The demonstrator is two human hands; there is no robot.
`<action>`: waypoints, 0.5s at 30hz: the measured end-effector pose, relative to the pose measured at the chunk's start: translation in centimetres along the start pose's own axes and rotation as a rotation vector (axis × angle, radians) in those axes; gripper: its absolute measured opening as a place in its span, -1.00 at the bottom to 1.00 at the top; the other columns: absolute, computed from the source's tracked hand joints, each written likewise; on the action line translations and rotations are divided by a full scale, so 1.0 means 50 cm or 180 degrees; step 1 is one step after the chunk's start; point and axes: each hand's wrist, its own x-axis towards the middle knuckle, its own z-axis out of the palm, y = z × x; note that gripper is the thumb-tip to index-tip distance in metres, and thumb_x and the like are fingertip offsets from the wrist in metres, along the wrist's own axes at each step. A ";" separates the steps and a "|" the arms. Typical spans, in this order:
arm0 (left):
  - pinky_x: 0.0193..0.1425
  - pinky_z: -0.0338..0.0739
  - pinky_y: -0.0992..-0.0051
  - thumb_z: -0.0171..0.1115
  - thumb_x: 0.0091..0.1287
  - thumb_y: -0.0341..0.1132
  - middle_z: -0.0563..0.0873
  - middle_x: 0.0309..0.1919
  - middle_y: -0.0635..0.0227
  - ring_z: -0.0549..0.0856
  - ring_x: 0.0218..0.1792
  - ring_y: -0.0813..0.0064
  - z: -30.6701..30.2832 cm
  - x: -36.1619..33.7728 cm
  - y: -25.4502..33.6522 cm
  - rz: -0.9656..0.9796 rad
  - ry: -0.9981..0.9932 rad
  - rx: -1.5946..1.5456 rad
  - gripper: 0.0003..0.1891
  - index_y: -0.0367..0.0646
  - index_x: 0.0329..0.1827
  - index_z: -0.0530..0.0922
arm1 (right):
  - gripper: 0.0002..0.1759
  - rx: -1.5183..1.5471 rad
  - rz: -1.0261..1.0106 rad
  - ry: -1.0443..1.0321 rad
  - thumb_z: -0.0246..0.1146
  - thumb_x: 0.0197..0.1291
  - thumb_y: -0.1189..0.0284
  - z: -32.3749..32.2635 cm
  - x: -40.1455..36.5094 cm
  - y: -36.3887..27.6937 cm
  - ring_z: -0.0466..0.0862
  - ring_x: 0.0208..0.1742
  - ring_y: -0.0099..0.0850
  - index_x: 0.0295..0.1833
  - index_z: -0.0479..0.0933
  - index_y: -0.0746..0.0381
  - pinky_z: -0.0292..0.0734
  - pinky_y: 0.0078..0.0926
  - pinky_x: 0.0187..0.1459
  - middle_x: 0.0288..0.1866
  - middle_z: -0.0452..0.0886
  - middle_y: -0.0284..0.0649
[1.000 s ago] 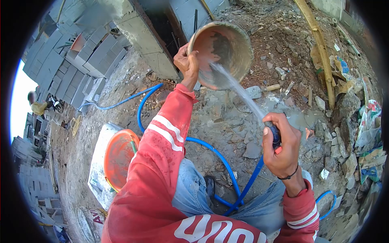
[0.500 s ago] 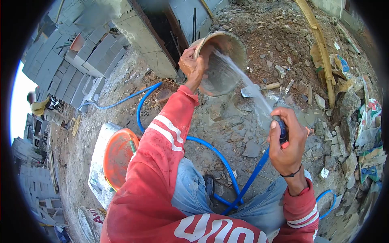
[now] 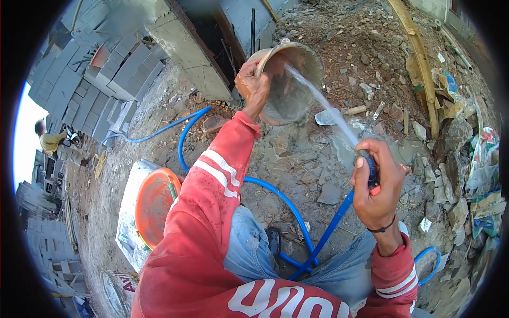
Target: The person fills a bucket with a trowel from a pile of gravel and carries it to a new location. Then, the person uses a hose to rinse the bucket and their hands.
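My left hand [image 3: 252, 86] is closed on the rim of a cement-stained bucket [image 3: 293, 100], which is tilted so its mouth faces me. In my right hand [image 3: 379, 188] is a dark hose nozzle [image 3: 367, 166] with a reddish-orange part, the fingers wrapped round it. A white jet of water [image 3: 328, 108] runs from the nozzle into the bucket. The blue hose [image 3: 334, 225] leads down from the nozzle past my legs. Beneath the jet a trowel [image 3: 327, 117] with a wooden handle lies on the wet ground.
An orange basin [image 3: 154, 212] rests on a white sack to my left. Grey concrete blocks [image 3: 127, 71] are stacked at the upper left, near another person [image 3: 51, 140]. A concrete pillar [image 3: 185, 58] stands beside the bucket. Rubble, a wooden plank [image 3: 421, 74] and plastic waste lie right.
Both hands have stayed nearly in place, with water still spraying into the bucket. The bucket's angle has shifted very slightly. The distant person has moved a little.
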 end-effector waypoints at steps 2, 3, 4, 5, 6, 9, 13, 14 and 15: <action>-0.08 0.65 0.37 0.23 0.02 -0.52 0.88 -0.12 0.26 0.83 -0.22 0.26 0.002 -0.002 0.007 0.0041 0.0015 -0.0036 -0.81 -0.30 -0.35 0.76 | -0.76 -0.0018 -0.0025 0.0016 0.21 0.26 0.66 0.002 0.000 0.002 0.46 -0.60 -0.45 0.04 0.53 0.31 0.34 -0.44 -0.48 -0.56 0.44 -0.24; -0.08 0.65 0.38 0.23 0.02 -0.53 0.88 -0.12 0.26 0.83 -0.22 0.26 0.003 -0.003 0.011 0.0081 0.0029 -0.0070 -0.81 -0.29 -0.34 0.77 | -0.76 -0.0035 -0.0049 0.0030 0.21 0.26 0.66 0.002 -0.001 0.003 0.46 -0.59 -0.44 0.03 0.53 0.31 0.35 -0.43 -0.47 -0.55 0.44 -0.23; -0.08 0.65 0.38 0.23 0.02 -0.53 0.88 -0.12 0.26 0.83 -0.22 0.26 0.006 -0.002 0.009 0.0081 0.0028 -0.0073 -0.81 -0.29 -0.34 0.77 | -0.76 -0.0038 -0.0048 0.0032 0.21 0.26 0.66 0.001 0.000 0.002 0.46 -0.59 -0.44 0.03 0.53 0.31 0.35 -0.43 -0.47 -0.55 0.44 -0.23; -0.07 0.65 0.38 0.22 0.02 -0.53 0.88 -0.12 0.25 0.83 -0.22 0.26 0.009 0.000 0.007 0.0152 0.0023 -0.0112 -0.81 -0.29 -0.34 0.77 | -0.76 -0.0061 -0.0011 0.0015 0.21 0.25 0.66 0.000 0.000 0.000 0.47 -0.59 -0.43 0.03 0.53 0.32 0.35 -0.42 -0.47 -0.54 0.45 -0.23; -0.07 0.65 0.38 0.22 0.01 -0.53 0.88 -0.12 0.25 0.83 -0.21 0.26 0.011 0.000 0.005 0.0223 0.0022 -0.0149 -0.80 -0.28 -0.34 0.78 | -0.76 -0.0084 0.0025 -0.0003 0.22 0.25 0.66 0.000 0.000 -0.001 0.48 -0.58 -0.41 0.03 0.53 0.32 0.36 -0.42 -0.46 -0.54 0.45 -0.22; -0.03 0.65 0.39 0.21 0.00 -0.53 0.88 -0.13 0.23 0.83 -0.19 0.24 0.005 0.000 0.022 0.0144 -0.0181 -0.0053 -0.78 -0.29 -0.33 0.78 | -0.76 -0.0122 -0.0110 0.0029 0.22 0.25 0.65 0.002 -0.002 0.000 0.47 -0.59 -0.40 0.03 0.53 0.32 0.36 -0.41 -0.47 -0.53 0.45 -0.22; 0.00 0.65 0.39 0.20 -0.01 -0.53 0.87 -0.13 0.22 0.83 -0.17 0.22 0.006 -0.003 0.026 0.0255 -0.0198 -0.0092 -0.75 -0.29 -0.30 0.79 | -0.76 -0.0174 -0.0162 0.0049 0.22 0.25 0.65 0.001 -0.002 -0.003 0.47 -0.59 -0.39 0.04 0.53 0.32 0.36 -0.40 -0.47 -0.54 0.45 -0.22; 0.02 0.65 0.38 0.20 -0.01 -0.53 0.87 -0.12 0.21 0.83 -0.16 0.21 0.007 -0.005 0.028 0.0251 -0.0179 -0.0109 -0.74 -0.29 -0.29 0.79 | -0.75 -0.0178 -0.0142 0.0056 0.22 0.25 0.65 0.001 -0.003 -0.004 0.48 -0.59 -0.38 0.04 0.53 0.32 0.36 -0.39 -0.47 -0.54 0.45 -0.21; 0.03 0.65 0.37 0.20 -0.01 -0.53 0.87 -0.12 0.21 0.83 -0.15 0.21 0.007 -0.006 0.030 0.0247 -0.0160 -0.0126 -0.72 -0.28 -0.27 0.80 | -0.75 -0.0184 -0.0122 0.0063 0.22 0.25 0.65 0.001 -0.003 -0.005 0.48 -0.59 -0.38 0.04 0.53 0.32 0.37 -0.39 -0.47 -0.54 0.45 -0.21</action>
